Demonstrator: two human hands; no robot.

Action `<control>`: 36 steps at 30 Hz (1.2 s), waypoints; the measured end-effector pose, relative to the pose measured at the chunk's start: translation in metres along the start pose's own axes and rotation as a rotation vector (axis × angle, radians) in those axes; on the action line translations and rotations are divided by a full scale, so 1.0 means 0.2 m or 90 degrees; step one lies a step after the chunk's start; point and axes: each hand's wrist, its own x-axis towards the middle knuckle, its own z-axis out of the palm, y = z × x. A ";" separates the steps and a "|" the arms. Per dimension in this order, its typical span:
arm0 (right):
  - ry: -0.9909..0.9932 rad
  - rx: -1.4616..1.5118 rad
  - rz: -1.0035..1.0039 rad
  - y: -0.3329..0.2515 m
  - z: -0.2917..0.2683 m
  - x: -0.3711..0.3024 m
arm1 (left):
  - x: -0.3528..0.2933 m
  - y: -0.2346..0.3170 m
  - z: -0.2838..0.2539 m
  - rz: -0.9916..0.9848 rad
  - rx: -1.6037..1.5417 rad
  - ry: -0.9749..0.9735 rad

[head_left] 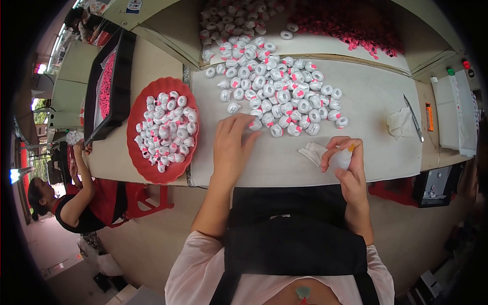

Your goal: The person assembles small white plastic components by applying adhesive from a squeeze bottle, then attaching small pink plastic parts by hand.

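At the near edge of a pile of small white hollow rounded parts (284,96) with pink bow-like details, my left hand (231,145) reaches in. Its thumb and forefinger close around one small white rounded part (256,125). My right hand (351,168) is wrapped around a small translucent squeeze bottle (340,160) with a yellow-orange tip, which points up and to the right. Beside the right fingers lies a folded white cloth (311,151) on the white work surface (274,165).
A red scalloped tray (133,129) full of similar parts stands at left, near a black tray (124,66). Tweezers (414,117), crumpled tissue (400,123) and an orange tube (429,117) lie at right. A shelf holds more white parts and pink pieces (340,28). Another person (76,203) sits far left.
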 end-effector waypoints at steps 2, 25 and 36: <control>0.004 -0.016 0.001 -0.01 -0.01 -0.02 | 0.00 -0.01 0.04 -0.001 0.019 -0.035; 0.155 -0.236 -0.362 -0.16 0.04 -0.10 | -0.12 0.33 0.18 -0.249 -1.014 -0.125; 0.075 -0.375 -0.384 -0.18 0.08 -0.11 | -0.12 0.34 0.17 -0.254 -0.978 -0.125</control>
